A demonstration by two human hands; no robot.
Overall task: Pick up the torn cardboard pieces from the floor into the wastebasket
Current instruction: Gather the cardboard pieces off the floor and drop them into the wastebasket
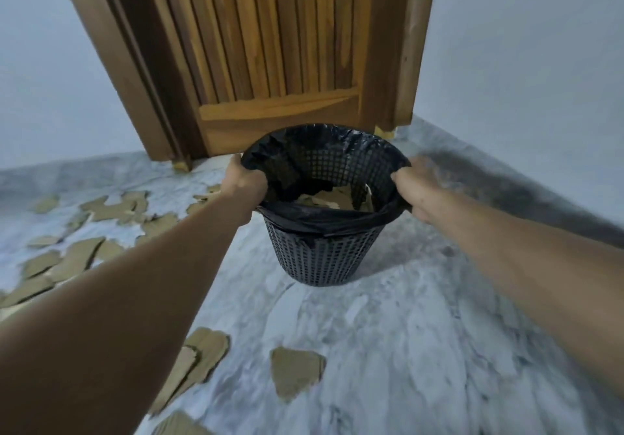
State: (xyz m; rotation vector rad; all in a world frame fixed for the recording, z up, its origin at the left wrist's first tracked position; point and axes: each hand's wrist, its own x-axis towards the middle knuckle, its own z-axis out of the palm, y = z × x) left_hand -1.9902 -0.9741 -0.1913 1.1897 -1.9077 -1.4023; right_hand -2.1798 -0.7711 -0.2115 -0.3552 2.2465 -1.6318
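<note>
A black mesh wastebasket [320, 255] lined with a black plastic bag stands in the middle of the view, in front of a wooden door. My left hand [243, 183] grips its left rim and my right hand [413, 186] grips its right rim. Some brown cardboard pieces [332, 198] lie inside at the bottom. Several torn cardboard pieces are scattered on the marble floor to the left [111, 210], and more lie near me, one large piece [295, 372] and a stack [199, 363] beside my left forearm.
A slatted wooden door [270, 46] with its frame stands right behind the basket. Pale walls meet the grey marble floor [422, 333] on both sides. A dark shadow falls on the floor right of the basket.
</note>
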